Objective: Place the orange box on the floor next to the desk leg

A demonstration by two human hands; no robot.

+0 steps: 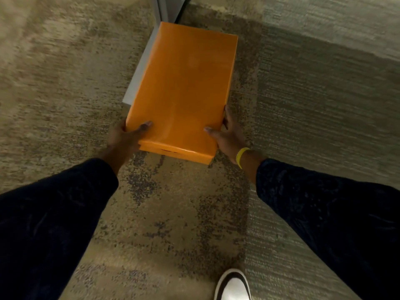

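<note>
We hold the orange box (pixel 181 92) by its near end; the left hand (pixel 124 137) clasps the near-left corner, thumb on the lid, and the right hand (pixel 230 135) clasps the near-right corner likewise, fingers hidden beneath; both lie equally near. The box's long axis runs straight away from us, its far end reaching the grey desk leg (pixel 166 7), whose pale foot (pixel 138 76) shows just left of the box; whether the box touches the carpet (pixel 65 83) we cannot tell; we judge that lowering beside that foot remains.
</note>
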